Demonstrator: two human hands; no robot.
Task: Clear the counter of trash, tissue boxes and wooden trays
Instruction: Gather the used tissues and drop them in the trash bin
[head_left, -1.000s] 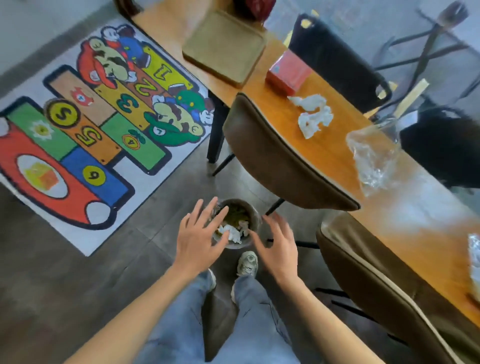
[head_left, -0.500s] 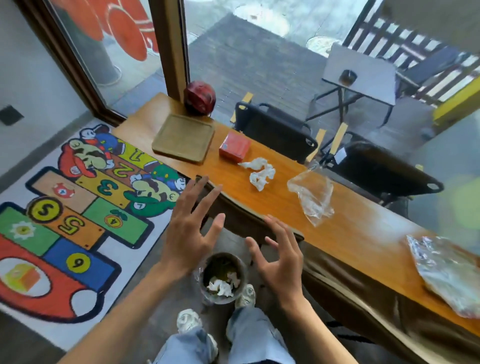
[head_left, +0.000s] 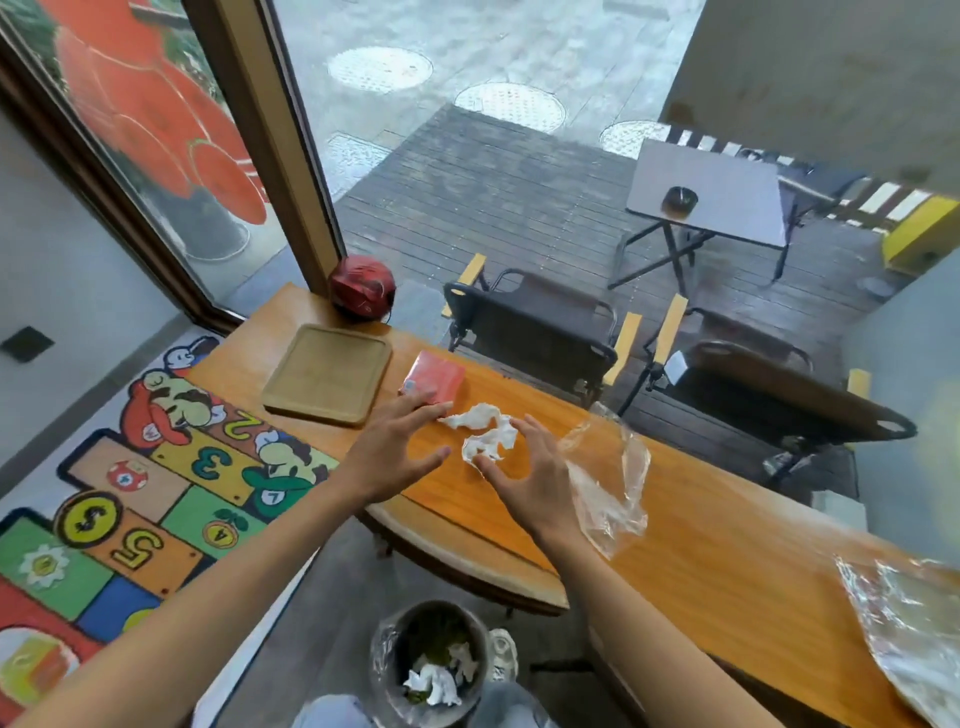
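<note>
Both hands reach over the orange wooden counter (head_left: 701, 561) toward two crumpled white tissues (head_left: 485, 431) lying near its middle. The left hand (head_left: 395, 457) has its fingers spread and straight, holding nothing, with its fingertips close to the nearer end of the tissues and to the red tissue box (head_left: 434, 383) just behind them. The right hand (head_left: 535, 478) is also spread with fingers loosely bent, its thumb touching the lower tissue's edge, gripping nothing. A wooden tray (head_left: 328, 373) lies flat left of the box, and a red helmet (head_left: 362, 286) sits behind it. A crumpled clear plastic bag (head_left: 613, 478) lies right of the right hand, and a sheet of foil-like wrap (head_left: 909, 623) lies at the counter's far right. On the floor below stands a lined trash bin (head_left: 431, 660) holding white tissues.
</note>
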